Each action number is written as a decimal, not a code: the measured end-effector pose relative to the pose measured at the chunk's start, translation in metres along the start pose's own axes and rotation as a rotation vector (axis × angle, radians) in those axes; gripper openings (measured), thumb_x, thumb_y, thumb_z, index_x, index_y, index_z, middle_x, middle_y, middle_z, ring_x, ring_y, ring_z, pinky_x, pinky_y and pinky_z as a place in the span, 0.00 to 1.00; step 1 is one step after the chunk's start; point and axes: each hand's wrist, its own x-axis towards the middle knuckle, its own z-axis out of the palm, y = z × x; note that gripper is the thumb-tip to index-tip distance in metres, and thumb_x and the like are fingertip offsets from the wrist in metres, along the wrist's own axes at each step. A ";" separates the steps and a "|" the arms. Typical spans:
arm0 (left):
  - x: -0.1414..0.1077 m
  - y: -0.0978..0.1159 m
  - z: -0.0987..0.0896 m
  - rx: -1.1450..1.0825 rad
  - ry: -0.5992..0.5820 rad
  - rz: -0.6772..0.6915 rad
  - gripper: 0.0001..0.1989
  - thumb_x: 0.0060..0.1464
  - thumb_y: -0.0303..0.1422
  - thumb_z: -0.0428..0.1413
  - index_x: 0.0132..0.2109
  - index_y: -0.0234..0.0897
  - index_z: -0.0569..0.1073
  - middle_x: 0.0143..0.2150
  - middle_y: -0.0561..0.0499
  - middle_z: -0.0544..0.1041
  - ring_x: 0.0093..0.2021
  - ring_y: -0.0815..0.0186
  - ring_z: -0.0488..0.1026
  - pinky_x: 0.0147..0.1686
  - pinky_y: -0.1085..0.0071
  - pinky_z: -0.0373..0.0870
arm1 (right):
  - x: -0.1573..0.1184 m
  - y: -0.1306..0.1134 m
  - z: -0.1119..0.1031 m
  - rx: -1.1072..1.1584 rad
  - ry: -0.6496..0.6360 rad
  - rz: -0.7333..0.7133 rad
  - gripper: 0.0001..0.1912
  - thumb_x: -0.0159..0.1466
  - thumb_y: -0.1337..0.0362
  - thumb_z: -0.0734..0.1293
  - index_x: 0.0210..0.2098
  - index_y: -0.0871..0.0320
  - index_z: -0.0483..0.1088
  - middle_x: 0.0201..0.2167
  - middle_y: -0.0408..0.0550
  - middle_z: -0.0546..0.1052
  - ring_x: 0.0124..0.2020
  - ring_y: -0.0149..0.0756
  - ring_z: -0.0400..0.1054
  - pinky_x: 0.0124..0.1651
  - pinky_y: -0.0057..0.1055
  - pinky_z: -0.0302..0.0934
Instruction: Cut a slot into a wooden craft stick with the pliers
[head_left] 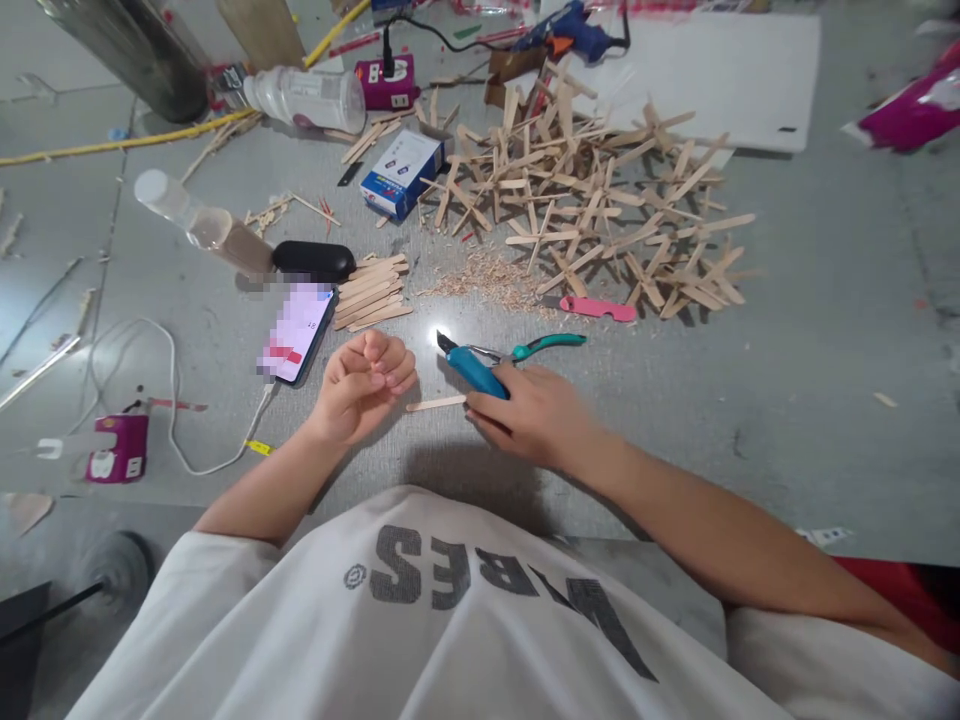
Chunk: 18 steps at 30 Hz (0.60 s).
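Note:
My left hand (365, 385) is palm up with its fingers curled in and the thumb pressed against them; whatever it may hold is hidden. My right hand (540, 415) is closed around one teal handle of a pair of side cutters (474, 370). The cutters' dark jaws point up and left, and the other handle stands apart to the right. A single wooden craft stick (435, 403) lies between my hands, its right end at my right fingertips. Beyond my left hand is a small pile of craft sticks (371, 295).
Crossed-stick pieces (600, 190) are heaped at the back. In front of them lie wood chips (487, 280) and a pink craft knife (598, 308). A phone (300, 330) with a white cable, a black case (313, 261), bottles (225, 235), a blue box (403, 172) and a glue gun (574, 30) surround the area.

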 end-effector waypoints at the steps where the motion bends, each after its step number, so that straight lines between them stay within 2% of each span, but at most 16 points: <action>1: 0.002 0.001 -0.002 0.009 0.004 0.001 0.36 0.44 0.33 0.80 0.30 0.39 0.55 0.26 0.62 0.51 0.25 0.76 0.54 0.27 0.81 0.62 | 0.000 0.000 0.002 0.006 -0.005 0.003 0.23 0.83 0.55 0.62 0.42 0.52 0.87 0.34 0.51 0.73 0.33 0.39 0.55 0.40 0.38 0.46; 6: 0.002 0.008 -0.003 0.024 -0.022 0.028 0.32 0.46 0.44 0.77 0.28 0.39 0.59 0.25 0.59 0.55 0.26 0.74 0.57 0.28 0.78 0.64 | -0.002 -0.001 0.007 0.027 0.011 0.035 0.22 0.83 0.55 0.63 0.42 0.52 0.87 0.36 0.53 0.75 0.32 0.40 0.55 0.40 0.38 0.46; 10: -0.001 0.006 0.000 0.037 -0.033 0.071 0.28 0.40 0.37 0.76 0.29 0.39 0.61 0.25 0.59 0.56 0.26 0.73 0.59 0.28 0.76 0.63 | -0.002 -0.001 0.009 0.038 0.012 0.020 0.23 0.82 0.55 0.62 0.44 0.53 0.87 0.36 0.54 0.75 0.33 0.40 0.56 0.41 0.39 0.45; 12: -0.001 0.003 -0.002 0.076 -0.054 0.120 0.28 0.40 0.35 0.77 0.29 0.39 0.61 0.25 0.60 0.56 0.26 0.73 0.58 0.28 0.76 0.63 | 0.000 -0.001 0.011 0.038 0.008 0.019 0.23 0.82 0.54 0.61 0.45 0.53 0.87 0.36 0.54 0.75 0.33 0.40 0.55 0.40 0.39 0.44; 15: -0.004 0.002 -0.009 0.229 -0.097 0.286 0.25 0.50 0.39 0.79 0.32 0.40 0.68 0.25 0.60 0.62 0.25 0.73 0.62 0.30 0.73 0.66 | 0.003 -0.001 0.013 0.034 -0.001 0.057 0.24 0.82 0.52 0.60 0.45 0.53 0.86 0.37 0.55 0.75 0.33 0.40 0.52 0.40 0.40 0.41; 16: -0.008 0.004 -0.010 0.308 -0.091 0.422 0.23 0.53 0.41 0.80 0.32 0.40 0.72 0.25 0.58 0.66 0.26 0.72 0.65 0.31 0.73 0.67 | 0.004 -0.001 0.014 0.036 -0.002 0.074 0.24 0.82 0.52 0.59 0.45 0.54 0.86 0.37 0.54 0.75 0.32 0.39 0.51 0.40 0.40 0.41; 18: -0.020 0.012 -0.010 0.389 -0.020 0.523 0.20 0.60 0.46 0.78 0.38 0.40 0.78 0.32 0.54 0.76 0.32 0.71 0.73 0.36 0.72 0.73 | 0.006 -0.002 0.015 0.040 0.008 0.117 0.24 0.81 0.52 0.59 0.46 0.55 0.85 0.38 0.55 0.75 0.31 0.38 0.49 0.39 0.39 0.41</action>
